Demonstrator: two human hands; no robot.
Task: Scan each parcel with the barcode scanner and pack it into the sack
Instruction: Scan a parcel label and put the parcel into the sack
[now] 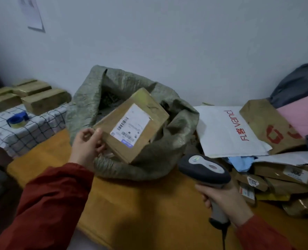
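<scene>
My left hand grips the near left corner of a brown cardboard parcel with a white barcode label facing up. The parcel is tilted over the open mouth of a grey-green woven sack that stands against the wall. My right hand holds the handle of a dark grey barcode scanner, its head lying to the right of the sack and pointing left toward the parcel. Both sleeves are red.
A heap of parcels lies at the right: a white mailer bag, a brown paper bag with red print, a pink packet, small brown boxes. On a checked cloth at left sit brown boxes and a blue tape dispenser. The surface is orange-brown.
</scene>
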